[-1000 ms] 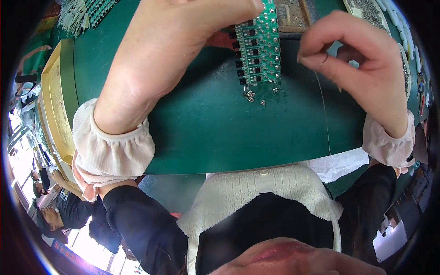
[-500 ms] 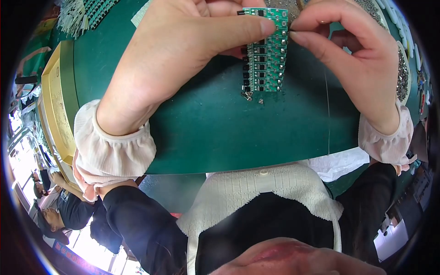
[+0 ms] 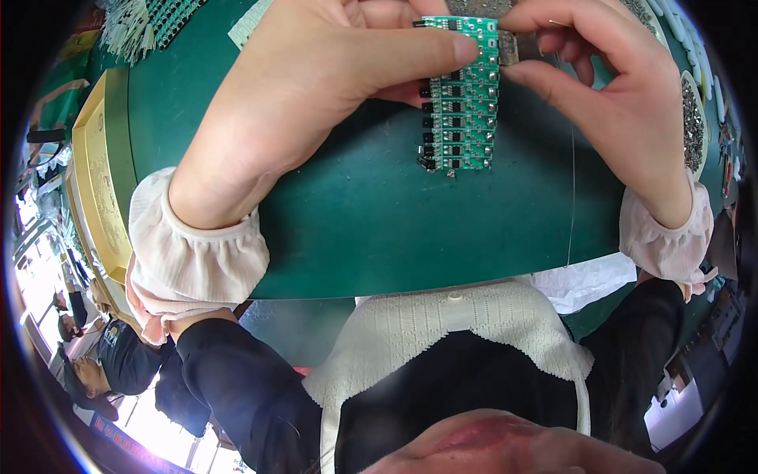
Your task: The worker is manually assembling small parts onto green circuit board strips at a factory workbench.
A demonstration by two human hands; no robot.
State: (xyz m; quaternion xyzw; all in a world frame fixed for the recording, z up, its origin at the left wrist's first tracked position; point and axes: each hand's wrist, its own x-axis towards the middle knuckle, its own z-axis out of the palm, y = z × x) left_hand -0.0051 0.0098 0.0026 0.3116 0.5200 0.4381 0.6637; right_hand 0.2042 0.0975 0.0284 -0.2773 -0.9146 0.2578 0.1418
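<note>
My left hand (image 3: 316, 71) is closed on a green circuit board panel (image 3: 462, 118), its thumb pressed flat on the panel's upper part. The panel carries rows of small black chips, silvery solder spots and black parts along its left edge. Its lower end hangs free over the table. To the right of the panel's upper edge is my right hand (image 3: 612, 95), thumb and index finger apart. No item shows clearly between those fingertips. A small metal piece (image 3: 451, 173) lies just below the panel's lower end.
The green table (image 3: 410, 229) bears a yellow tray (image 3: 103, 174) at the left. More circuit boards (image 3: 170, 20) with pale wires lie at the far left. At the right stands a dish of small metal parts (image 3: 695, 130). A brownish block (image 3: 508, 49) sits behind my right fingertips.
My right thumb and index finger were pinched at the panel's right edge and have now spread apart. The panel has shifted slightly down, toward me, in my left hand.
</note>
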